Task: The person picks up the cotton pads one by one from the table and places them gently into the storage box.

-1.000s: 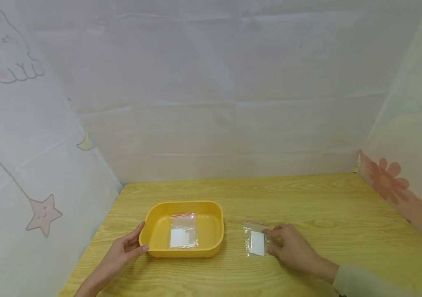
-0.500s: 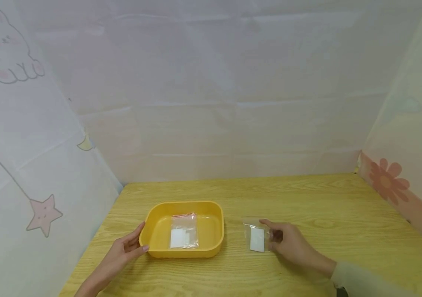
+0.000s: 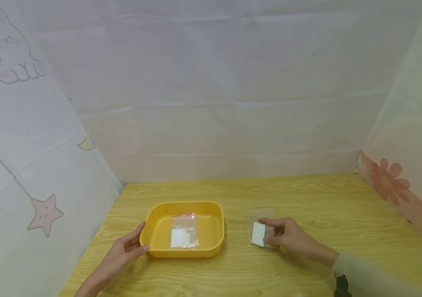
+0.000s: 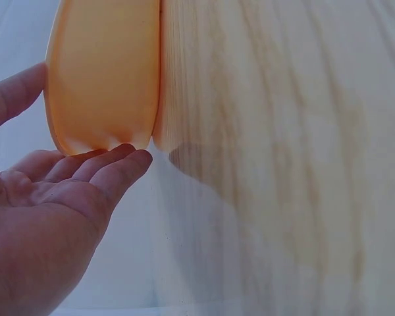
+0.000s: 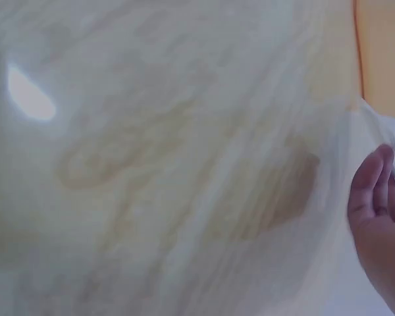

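Observation:
A yellow plastic tub [image 3: 181, 253] sits on the table with a clear zip bag [image 3: 184, 233] lying flat in it. That bag has a red seal line and white pieces inside. My left hand [image 3: 121, 251] holds the tub's left end, thumb at its front corner and fingers along the side; in the left wrist view the fingers [image 4: 122, 172] lie against its end wall. Right of the tub, my right hand [image 3: 288, 239] pinches a second clear zip bag [image 3: 256, 215] with a white rectangular piece [image 3: 258, 234] inside. In the right wrist view the right hand [image 5: 382, 210] shows only at the edge.
The wooden table [image 3: 326, 206] extends to the right and behind the tub. A pale cloth wall [image 3: 233, 123] rises along its back edge. Printed cloths hang at both sides, one with a pink star [image 3: 45, 214], the other with a red flower [image 3: 387, 181].
The right hand has taken hold of the second zip bag. The bag has shifted slightly away from me and tilted, its red seal line now higher. The left hand and tub have stayed in place.

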`<state>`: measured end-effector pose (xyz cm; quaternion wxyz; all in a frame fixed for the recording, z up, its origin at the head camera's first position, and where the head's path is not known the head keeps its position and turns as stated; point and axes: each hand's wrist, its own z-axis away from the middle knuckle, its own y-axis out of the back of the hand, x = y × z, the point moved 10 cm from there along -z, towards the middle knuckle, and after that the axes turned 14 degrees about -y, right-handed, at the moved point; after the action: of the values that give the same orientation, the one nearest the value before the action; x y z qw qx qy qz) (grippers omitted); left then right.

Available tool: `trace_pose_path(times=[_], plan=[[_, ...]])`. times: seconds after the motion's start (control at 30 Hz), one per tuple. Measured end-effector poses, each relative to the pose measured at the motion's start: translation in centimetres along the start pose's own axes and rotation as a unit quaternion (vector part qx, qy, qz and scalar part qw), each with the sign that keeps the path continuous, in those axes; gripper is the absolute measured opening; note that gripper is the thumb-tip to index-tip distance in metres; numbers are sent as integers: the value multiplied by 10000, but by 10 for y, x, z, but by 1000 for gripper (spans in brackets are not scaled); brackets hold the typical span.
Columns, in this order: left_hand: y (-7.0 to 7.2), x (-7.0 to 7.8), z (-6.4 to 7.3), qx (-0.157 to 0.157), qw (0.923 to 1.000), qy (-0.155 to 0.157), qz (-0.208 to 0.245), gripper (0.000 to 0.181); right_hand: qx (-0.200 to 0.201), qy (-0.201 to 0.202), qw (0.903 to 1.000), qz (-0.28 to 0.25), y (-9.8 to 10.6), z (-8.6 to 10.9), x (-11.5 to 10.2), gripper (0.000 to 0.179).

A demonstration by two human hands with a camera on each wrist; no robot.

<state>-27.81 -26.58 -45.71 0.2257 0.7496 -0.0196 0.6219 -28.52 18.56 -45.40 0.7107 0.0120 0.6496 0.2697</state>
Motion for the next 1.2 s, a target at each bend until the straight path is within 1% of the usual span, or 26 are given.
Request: trace_pose_path(times=[0.13,0.23,0.4,0.5,0.67,0.83,1.0,1.2], plan=[[-1,-1,0,-27,10000,59,36,82,-60,-51,9999,-149,2,-2,-3,68],[-1,-2,1,-34,10000,68,30,82,-167,44,9997,-172,3,-4,-10,69],[0,-3,0,-18,10000,42,9,82,-258,336,9989,-221,4,-7,-33,71],[0,-2,0,-20,10000,18,24,82,-330,467,9977,-351,2,-10,-49,72],[-1,-2,0,-55,10000,30,57,82,-325,509,9976,-344,-4,-18,-75,73],[0,-2,0,-66,9999,62,53,82,-445,557,9972,-243,-20,-32,-96,72],[0,-1,0,-60,10000,29,41,82,-656,682,9953,-198,-42,-49,-115,71],[0,-1,0,-16,10000,15,41,82,-1131,581,9914,-309,-74,-70,-127,70]])
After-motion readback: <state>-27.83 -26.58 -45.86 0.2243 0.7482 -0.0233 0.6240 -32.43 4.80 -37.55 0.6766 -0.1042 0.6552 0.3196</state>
